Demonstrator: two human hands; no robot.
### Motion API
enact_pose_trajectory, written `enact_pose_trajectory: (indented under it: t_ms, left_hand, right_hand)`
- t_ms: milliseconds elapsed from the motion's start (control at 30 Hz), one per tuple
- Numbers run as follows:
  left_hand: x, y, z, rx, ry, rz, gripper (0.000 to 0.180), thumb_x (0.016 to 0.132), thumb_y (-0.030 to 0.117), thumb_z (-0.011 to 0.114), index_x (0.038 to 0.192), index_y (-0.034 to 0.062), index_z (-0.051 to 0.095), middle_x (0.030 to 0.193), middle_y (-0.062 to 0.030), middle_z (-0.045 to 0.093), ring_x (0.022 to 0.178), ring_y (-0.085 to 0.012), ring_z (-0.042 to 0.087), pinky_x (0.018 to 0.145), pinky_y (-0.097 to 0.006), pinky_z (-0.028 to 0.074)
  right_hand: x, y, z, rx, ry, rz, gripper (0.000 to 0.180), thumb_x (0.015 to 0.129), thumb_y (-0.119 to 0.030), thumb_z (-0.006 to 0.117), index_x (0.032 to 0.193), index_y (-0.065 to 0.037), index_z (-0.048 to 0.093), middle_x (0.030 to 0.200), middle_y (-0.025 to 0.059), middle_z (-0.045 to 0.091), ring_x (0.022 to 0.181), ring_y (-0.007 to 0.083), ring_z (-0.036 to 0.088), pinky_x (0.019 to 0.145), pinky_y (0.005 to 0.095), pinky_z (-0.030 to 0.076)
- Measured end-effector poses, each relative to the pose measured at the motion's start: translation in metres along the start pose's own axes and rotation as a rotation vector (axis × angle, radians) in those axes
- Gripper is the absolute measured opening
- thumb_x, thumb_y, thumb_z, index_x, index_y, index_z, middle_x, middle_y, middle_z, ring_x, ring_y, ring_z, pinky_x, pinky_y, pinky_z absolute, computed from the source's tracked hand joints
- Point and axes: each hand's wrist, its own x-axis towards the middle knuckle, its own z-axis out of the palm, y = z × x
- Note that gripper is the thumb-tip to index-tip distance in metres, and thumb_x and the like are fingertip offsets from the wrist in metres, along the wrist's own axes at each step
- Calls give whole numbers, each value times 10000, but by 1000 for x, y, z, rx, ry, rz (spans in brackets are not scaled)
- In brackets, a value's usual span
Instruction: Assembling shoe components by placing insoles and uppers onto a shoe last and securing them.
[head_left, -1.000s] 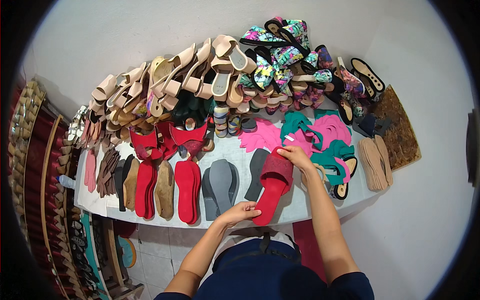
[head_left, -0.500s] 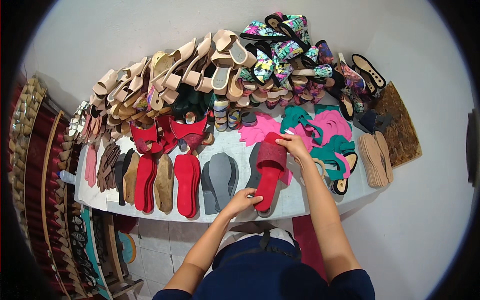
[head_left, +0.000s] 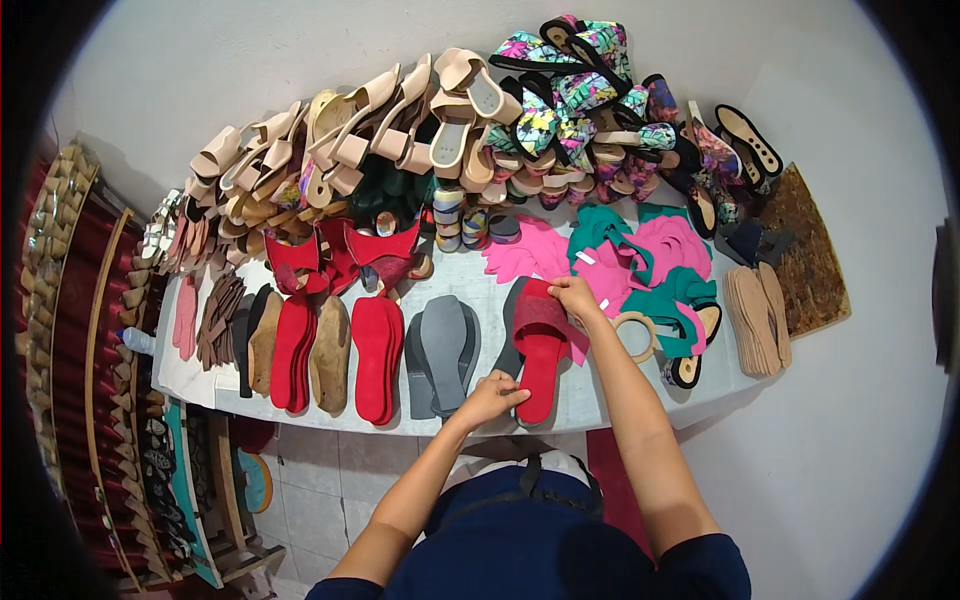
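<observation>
A red slipper [head_left: 541, 372] with a wide dark red strap is held between my two hands, its toe end pointing away from me. My right hand [head_left: 572, 297] pinches the toe end at the upper right. Near the heel, my left hand [head_left: 492, 400] grips the left edge with thumb and fingers. A grey sole [head_left: 511, 330] lies partly hidden behind the slipper's left side. To the left are a pair of grey soles [head_left: 445, 345], a stack of red insoles [head_left: 377, 362], a wooden shoe last [head_left: 330, 355] and another stack of red insoles [head_left: 292, 350].
Beige heeled sandals [head_left: 350, 130] and patterned wedge sandals [head_left: 570, 80] pile up along the wall. Pink pieces [head_left: 525, 250] and green pieces [head_left: 597, 232] lie behind my right hand. A tape roll [head_left: 634, 338] and beige insoles [head_left: 752, 320] are on the right. A shoe rack [head_left: 75, 330] stands left.
The slipper's toe end has shifted slightly down, and my right hand has moved a little left along its edge. My left hand still grips near the heel. The view has shifted slightly.
</observation>
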Motion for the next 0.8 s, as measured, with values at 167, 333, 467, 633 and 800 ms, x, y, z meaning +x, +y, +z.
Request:
enact_pose_trajectory:
  t_ms: [167,333,467,633,800]
  left_hand:
    - [0,-14,8,169,151,-40,336,682,316,701,843,23,664,806,-43,421,794,-170,422,721,-268,354]
    - [-2,-18,12,219,184,-62,341,657,369,695,817,69,677,851,-56,469,823,-236,431,741,-314,364]
    - [-6,-22,11,251,202,-70,332,651,353,701,828,72,679,867,-56,470,858,-242,420,761,-318,360]
    - [-8,-21,12,196,202,-50,314,666,310,696,847,55,672,879,-64,471,862,-239,426,768,-321,364]
    - [-11,-22,16,92,213,-62,306,687,290,681,858,37,665,885,-69,472,856,-239,437,771,-321,367]
  right_hand:
    - [4,8,14,-90,64,-35,188,758,-53,597,928,25,614,802,61,619,696,123,552,638,249,440]
    - [5,13,21,-78,90,-54,187,750,-55,606,921,20,618,789,63,619,689,122,547,632,244,436]
    - [-1,7,28,-67,79,-30,200,745,-59,611,929,17,619,817,81,623,713,133,557,650,244,438]
    - [-1,10,29,-40,71,-7,220,742,-61,614,947,18,616,851,96,625,737,140,564,667,246,440]
    - [1,16,31,9,39,8,235,719,-98,629,940,-15,627,872,109,637,778,171,592,700,268,447]
